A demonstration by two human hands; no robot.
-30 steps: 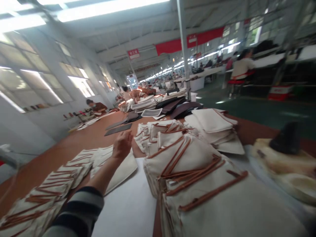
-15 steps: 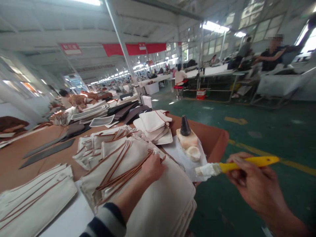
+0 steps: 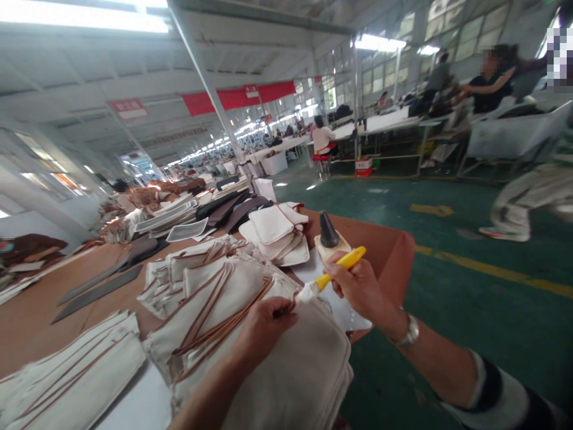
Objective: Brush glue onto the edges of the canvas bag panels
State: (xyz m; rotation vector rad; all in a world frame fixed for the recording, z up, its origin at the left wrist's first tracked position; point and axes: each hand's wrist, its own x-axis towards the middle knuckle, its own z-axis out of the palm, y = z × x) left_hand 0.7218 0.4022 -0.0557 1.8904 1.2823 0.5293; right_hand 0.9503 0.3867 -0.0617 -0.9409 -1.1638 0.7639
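Observation:
My right hand (image 3: pixel 360 288) grips a brush by its yellow handle (image 3: pixel 351 258). The bristles (image 3: pixel 308 291), coated in white paste, reach the fingertips of my left hand (image 3: pixel 267 319). Those fingers are closed in a pinch on the edge of a cream, brown-trimmed piece (image 3: pixel 237 298); the exact grip is partly hidden. Under both hands spreads a stack of cream panels (image 3: pixel 299 358). A black cone-shaped nozzle (image 3: pixel 329 230) stands on a tan block just beyond my right hand, which hides part of the block.
The brown-covered table (image 3: pixel 396 251) ends at the right, above a green floor. More cream pieces (image 3: pixel 80 370) lie at left, with dark strips (image 3: pixel 98 294) behind them. A smaller cream pile (image 3: pixel 275 230) sits farther back. A person's legs (image 3: pixel 528 197) show at far right.
My right hand has swung left with the brush, bringing the bristles from beside the white sheet to my left fingertips. My left hand has shifted slightly down. A person's legs have appeared at right.

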